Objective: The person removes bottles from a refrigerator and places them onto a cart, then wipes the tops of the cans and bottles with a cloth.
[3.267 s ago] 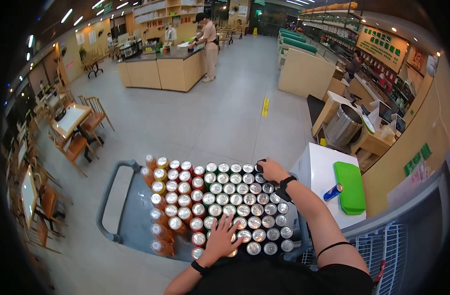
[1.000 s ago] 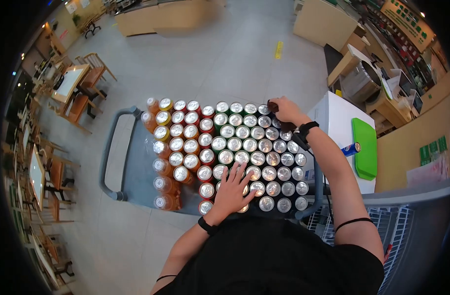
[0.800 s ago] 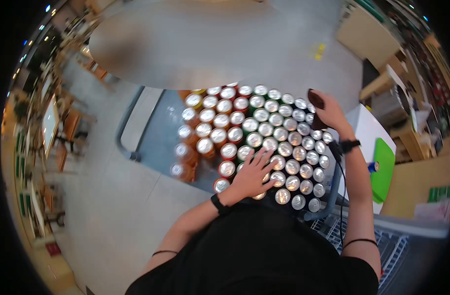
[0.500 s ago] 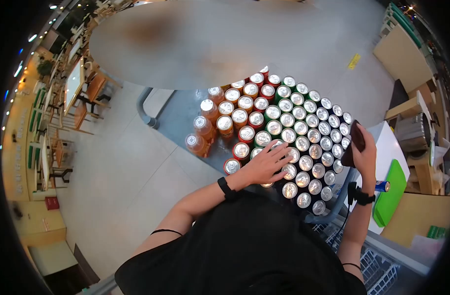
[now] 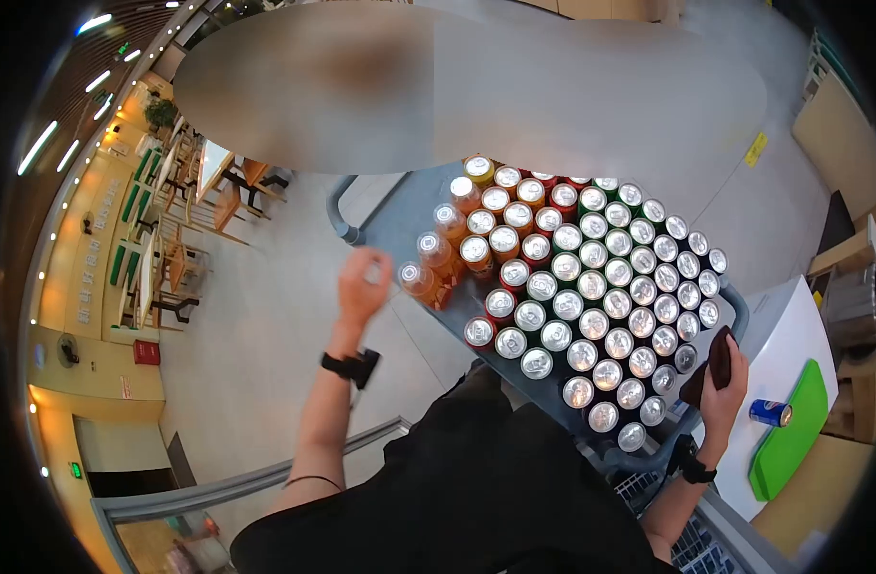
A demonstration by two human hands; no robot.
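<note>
1. The right hand (image 5: 726, 397) grips a dark brown item (image 5: 719, 358) — its fingers are closed around it, though what exactly it is I cannot tell. The item sits at the right edge of the cart (image 5: 399, 216), just beside the nearest cans (image 5: 592, 323).
2. The left hand (image 5: 364, 287) is raised to the left of the cart, with floor (image 5: 266, 340) behind it. It is blurred; the fingers look bent, but whether they are open or closed I cannot tell. The nearest things are the orange bottles (image 5: 435, 251), a little apart from it.
3. The cans stand upright in close rows, silver tops up, with red, green, orange and dark sides. The bottles stand in a line along their left side.
4. To the right of the cart is a white box (image 5: 784, 325). On it lie a green board (image 5: 792, 430) and a blue can (image 5: 767, 412) — the can on its side, at the board's edge.
5. Wooden chairs (image 5: 229, 212) stand off to the left; a blurred patch hides the cart's far side.
</note>
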